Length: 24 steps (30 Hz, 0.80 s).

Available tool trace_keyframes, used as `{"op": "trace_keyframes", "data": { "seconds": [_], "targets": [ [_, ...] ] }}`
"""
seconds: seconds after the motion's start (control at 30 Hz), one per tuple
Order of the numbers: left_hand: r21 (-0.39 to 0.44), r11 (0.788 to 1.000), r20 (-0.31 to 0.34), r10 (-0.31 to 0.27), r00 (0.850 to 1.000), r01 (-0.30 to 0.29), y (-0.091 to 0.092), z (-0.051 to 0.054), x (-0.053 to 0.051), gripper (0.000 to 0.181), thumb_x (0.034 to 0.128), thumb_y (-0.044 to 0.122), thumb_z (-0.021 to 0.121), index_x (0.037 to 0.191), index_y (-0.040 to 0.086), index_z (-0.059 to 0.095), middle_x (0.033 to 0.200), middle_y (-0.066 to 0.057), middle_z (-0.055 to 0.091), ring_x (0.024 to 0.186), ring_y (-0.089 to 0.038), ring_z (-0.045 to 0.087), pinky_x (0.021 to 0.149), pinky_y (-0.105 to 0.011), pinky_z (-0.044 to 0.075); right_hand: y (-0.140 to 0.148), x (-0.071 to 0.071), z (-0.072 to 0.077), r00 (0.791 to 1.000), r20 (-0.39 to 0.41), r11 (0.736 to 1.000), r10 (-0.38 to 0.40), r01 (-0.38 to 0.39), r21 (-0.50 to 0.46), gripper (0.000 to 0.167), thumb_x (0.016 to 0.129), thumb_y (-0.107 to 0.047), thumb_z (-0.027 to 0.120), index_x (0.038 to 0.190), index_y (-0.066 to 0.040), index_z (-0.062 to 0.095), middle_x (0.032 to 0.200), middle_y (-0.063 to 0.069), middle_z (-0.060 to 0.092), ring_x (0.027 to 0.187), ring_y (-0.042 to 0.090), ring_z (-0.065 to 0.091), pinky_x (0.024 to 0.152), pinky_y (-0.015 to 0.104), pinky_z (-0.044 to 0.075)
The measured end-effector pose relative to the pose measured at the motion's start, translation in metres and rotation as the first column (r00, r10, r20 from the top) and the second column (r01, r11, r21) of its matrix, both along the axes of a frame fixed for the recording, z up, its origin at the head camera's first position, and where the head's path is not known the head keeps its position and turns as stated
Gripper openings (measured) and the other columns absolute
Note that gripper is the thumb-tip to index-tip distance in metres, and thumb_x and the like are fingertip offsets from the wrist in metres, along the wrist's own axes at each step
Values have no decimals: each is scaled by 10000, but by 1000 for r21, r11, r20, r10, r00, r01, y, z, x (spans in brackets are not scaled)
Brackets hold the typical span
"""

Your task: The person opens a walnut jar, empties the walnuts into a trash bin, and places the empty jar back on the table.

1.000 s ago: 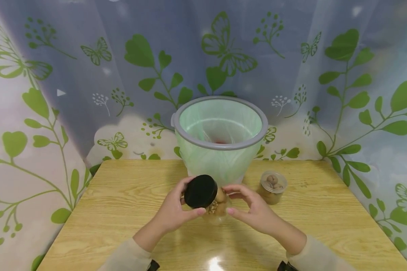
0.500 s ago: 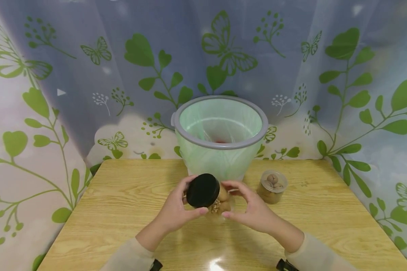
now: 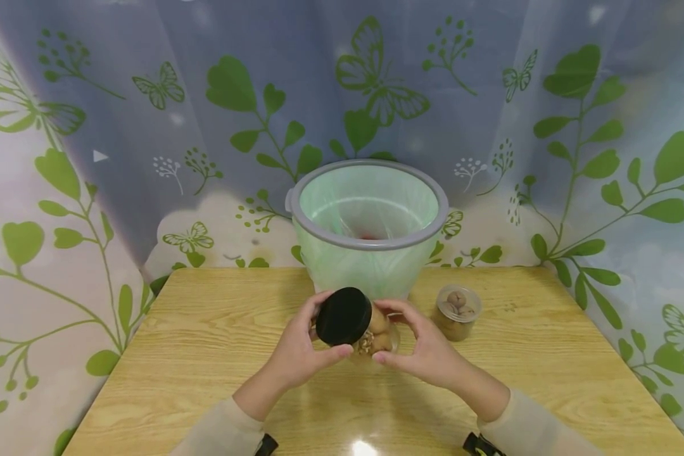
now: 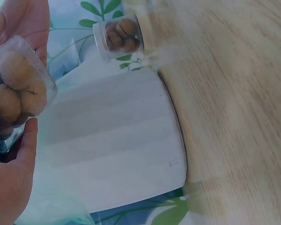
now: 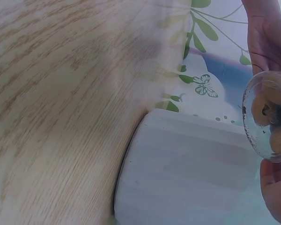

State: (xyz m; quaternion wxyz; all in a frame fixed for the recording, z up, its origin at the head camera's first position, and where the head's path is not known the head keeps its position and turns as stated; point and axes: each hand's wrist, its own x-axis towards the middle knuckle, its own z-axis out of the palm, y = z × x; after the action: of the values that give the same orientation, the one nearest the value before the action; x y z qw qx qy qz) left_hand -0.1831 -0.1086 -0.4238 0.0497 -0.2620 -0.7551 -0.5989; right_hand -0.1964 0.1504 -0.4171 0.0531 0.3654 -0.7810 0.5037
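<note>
At the head view's lower centre, I see the left hand [image 3: 296, 351] and right hand [image 3: 433, 353] gripping a tilted jar [image 3: 380, 327] of brown nuts [image 4: 15, 70], its black lid [image 3: 344, 315] on. Right of them on the desk [image 3: 205, 335] sits a clear tub [image 3: 455, 329] of nuts; behind, a lined bucket [image 3: 370, 244] holds something red [image 3: 368, 237].
</note>
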Motion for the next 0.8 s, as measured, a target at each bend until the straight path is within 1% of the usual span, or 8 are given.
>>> {"op": "trace_keyframes", "data": {
  "seconds": [0.3,0.5,0.63,0.8],
  "targets": [
    [29,999,-20,15,1000,-15,5,0,1,852,837,347,832,1506,93,370,1295,-107,582,1140,-235,594,903,-342,539,1,1,0,1000,26,1000,4,-3,-20,761,814,-116,852,1459,-195,456,1411,0,515,1277,190,488,1093,349,375],
    [53,999,-11,8,1000,-7,6,0,2,869,834,367,832,1503,69,365,1286,-122,580,1133,-232,598,900,-331,540,0,-1,-2,996,47,996,70,-67,-55,795,820,-66,833,1481,-176,405,1413,37,503,1297,202,483,1106,290,347],
    [62,998,2,-3,1000,3,7,-1,2,867,836,353,832,1504,65,360,1285,-130,576,1125,-237,604,892,-325,543,0,-3,-4,992,58,992,115,-111,-65,819,833,-42,814,1499,-172,355,1429,65,493,1305,204,483,1107,277,340],
    [73,997,18,-22,1000,20,8,0,2,862,845,317,826,1511,62,343,1300,-139,560,1143,-252,595,914,-330,533,0,-4,-7,985,76,985,158,-152,-83,816,854,-29,788,1507,-164,318,1437,104,483,1313,199,483,1106,266,348]
  ]
}}
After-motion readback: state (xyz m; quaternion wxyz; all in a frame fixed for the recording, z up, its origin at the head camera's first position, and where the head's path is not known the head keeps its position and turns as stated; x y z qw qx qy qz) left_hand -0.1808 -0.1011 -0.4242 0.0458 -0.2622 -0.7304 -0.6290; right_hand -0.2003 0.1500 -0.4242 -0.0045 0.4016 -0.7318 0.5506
